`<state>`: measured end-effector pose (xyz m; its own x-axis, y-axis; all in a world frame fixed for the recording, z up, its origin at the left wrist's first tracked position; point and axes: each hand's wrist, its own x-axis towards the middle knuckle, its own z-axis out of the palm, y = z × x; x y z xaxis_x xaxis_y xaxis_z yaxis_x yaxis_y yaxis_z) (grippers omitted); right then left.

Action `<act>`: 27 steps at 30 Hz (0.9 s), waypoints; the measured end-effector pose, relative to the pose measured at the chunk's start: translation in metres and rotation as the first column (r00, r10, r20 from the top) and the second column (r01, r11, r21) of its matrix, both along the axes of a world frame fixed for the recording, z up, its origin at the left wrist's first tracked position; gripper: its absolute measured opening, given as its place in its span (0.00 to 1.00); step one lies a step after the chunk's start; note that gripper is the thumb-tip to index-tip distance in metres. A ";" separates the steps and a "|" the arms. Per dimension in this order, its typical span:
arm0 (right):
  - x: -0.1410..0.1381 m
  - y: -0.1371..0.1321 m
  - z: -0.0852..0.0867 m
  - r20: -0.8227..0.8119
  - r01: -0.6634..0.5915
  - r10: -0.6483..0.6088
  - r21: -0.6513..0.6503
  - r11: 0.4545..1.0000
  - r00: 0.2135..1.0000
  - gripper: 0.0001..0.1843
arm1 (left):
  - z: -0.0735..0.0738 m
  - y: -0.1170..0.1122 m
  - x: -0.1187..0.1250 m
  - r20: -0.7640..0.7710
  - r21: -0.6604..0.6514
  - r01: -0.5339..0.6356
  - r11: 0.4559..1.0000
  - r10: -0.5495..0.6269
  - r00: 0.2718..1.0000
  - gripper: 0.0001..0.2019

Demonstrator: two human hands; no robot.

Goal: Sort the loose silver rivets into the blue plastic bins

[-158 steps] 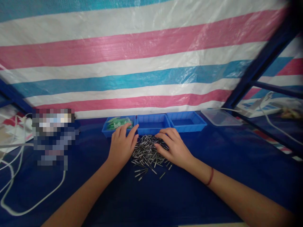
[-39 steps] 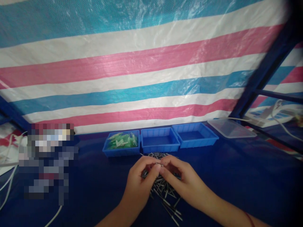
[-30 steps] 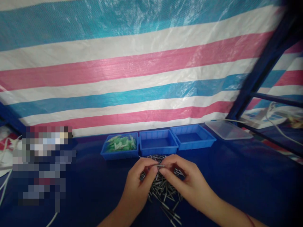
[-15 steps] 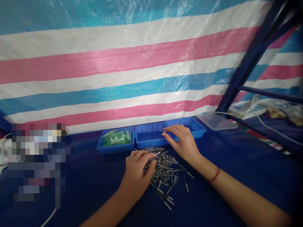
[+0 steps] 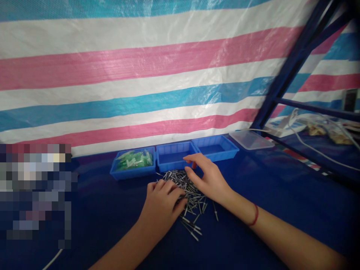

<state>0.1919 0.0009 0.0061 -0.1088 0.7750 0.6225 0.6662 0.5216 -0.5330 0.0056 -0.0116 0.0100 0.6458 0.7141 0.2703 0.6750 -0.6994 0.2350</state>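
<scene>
A heap of thin metal pins (image 5: 188, 189) lies on the dark blue table. My left hand (image 5: 162, 204) rests on the near left side of the heap with its fingers curled and pinched on the pins. My right hand (image 5: 207, 177) hovers over the far right side of the heap, fingers apart and holding nothing, just in front of the middle blue tray (image 5: 174, 166). A red band circles my right wrist. Green parts fill the left blue tray (image 5: 132, 173). The right blue tray (image 5: 225, 153) shows nothing inside.
A striped pink, white and blue tarp hangs right behind the trays. A clear plastic lid (image 5: 251, 139) lies to the right of them. A blue metal frame (image 5: 284, 80) stands at the right, with cables behind it. A white cable (image 5: 52, 258) runs at the lower left.
My hands held one pin together over the heap, then parted. My right hand reached to the middle tray and has come back over the pins. My left hand dropped onto the heap.
</scene>
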 end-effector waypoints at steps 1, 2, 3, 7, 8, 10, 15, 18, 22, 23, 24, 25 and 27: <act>-0.001 -0.001 0.000 0.008 -0.020 0.020 0.000 1.000 1.000 0.12 | 0.000 0.000 0.000 0.000 0.001 -0.001 1.000 0.001 1.000 0.05; -0.003 -0.002 0.000 0.017 -0.037 0.037 0.000 0.999 0.999 0.12 | -0.001 0.000 0.001 0.003 0.002 -0.001 1.000 0.001 1.000 0.05; -0.004 -0.003 0.000 0.024 -0.053 0.053 -0.001 0.999 0.998 0.12 | -0.001 -0.001 0.002 0.010 0.000 -0.002 1.000 0.002 1.000 0.04; -0.006 -0.008 0.001 0.017 -0.090 0.090 -0.007 0.996 0.996 0.10 | -0.001 -0.001 0.005 0.093 -0.042 -0.017 0.999 0.021 0.995 0.03; -0.007 -0.009 0.002 -0.002 -0.108 0.108 -0.014 0.994 0.994 0.10 | -0.001 0.000 0.005 0.137 -0.066 -0.023 0.998 0.032 0.990 0.03; -0.008 -0.014 0.005 -0.058 -0.160 0.157 -0.042 0.986 0.986 0.10 | 0.001 0.001 0.004 0.259 -0.129 -0.044 0.991 0.076 0.963 0.04; -0.016 -0.025 0.013 -0.123 -0.293 0.275 -0.167 0.941 0.954 0.11 | 0.006 0.004 0.000 0.539 -0.284 -0.089 0.955 0.235 0.809 0.07; -0.022 -0.030 0.012 -0.126 -0.351 0.330 -0.219 0.911 0.935 0.12 | 0.008 0.004 -0.001 0.608 -0.327 -0.059 0.943 0.258 0.751 0.08; -0.025 -0.030 0.009 -0.215 -0.343 0.289 -0.279 0.897 0.933 0.12 | 0.008 0.003 0.000 0.652 -0.388 0.007 0.921 0.269 0.709 0.08; -0.025 -0.029 0.008 -0.250 -0.347 0.279 -0.290 0.892 0.927 0.12 | 0.008 0.003 0.000 0.659 -0.398 0.023 0.917 0.268 0.703 0.08; -0.025 -0.029 0.008 -0.285 -0.358 0.276 -0.297 0.885 0.918 0.12 | 0.007 0.002 0.001 0.664 -0.404 0.037 0.914 0.265 0.700 0.09; -0.025 -0.028 0.008 -0.319 -0.375 0.278 -0.301 0.877 0.906 0.13 | 0.007 0.001 0.001 0.667 -0.406 0.048 0.913 0.260 0.698 0.09; -0.024 -0.027 0.007 -0.383 -0.415 0.287 -0.311 0.855 0.878 0.13 | 0.006 0.000 0.001 0.669 -0.402 0.064 0.913 0.246 0.702 0.09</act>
